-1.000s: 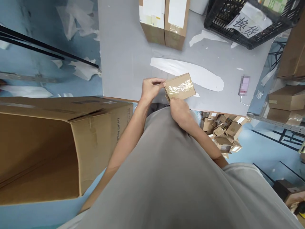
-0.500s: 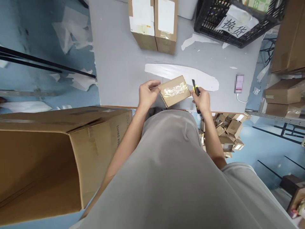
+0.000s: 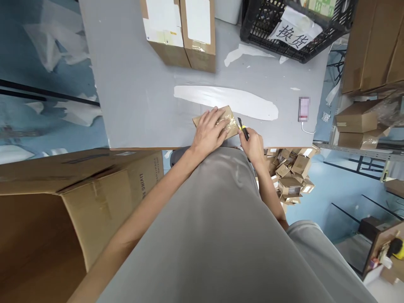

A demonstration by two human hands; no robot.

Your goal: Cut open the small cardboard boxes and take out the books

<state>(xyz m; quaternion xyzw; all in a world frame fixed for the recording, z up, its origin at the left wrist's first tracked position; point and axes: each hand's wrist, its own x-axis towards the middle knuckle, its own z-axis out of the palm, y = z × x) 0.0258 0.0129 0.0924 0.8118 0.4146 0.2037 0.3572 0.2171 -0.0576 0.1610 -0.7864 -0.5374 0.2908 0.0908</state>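
Note:
A small cardboard box [image 3: 232, 126] with shiny tape across its top is at the front edge of the grey table [image 3: 132, 92]. Spread over the top of this box is my left hand [image 3: 208, 132], palm down with its fingers apart. My right hand [image 3: 253, 145] is closed round a black and yellow utility knife [image 3: 244, 129], whose tip points up beside the box's right end. Part of the knife's handle is hidden by the fingers.
Two taller boxes [image 3: 199, 57] and a black crate [image 3: 284, 31] stand at the back. A white paper strip [image 3: 227, 99] lies mid-table, a phone [image 3: 304, 110] at right. A large open carton [image 3: 104, 206] is at lower left, with scrap boxes [image 3: 292, 172] below the table.
My left hand has moved from the small box's left end onto its top, fingers spread. The box sits slightly lower and turned. The whole view has shifted.

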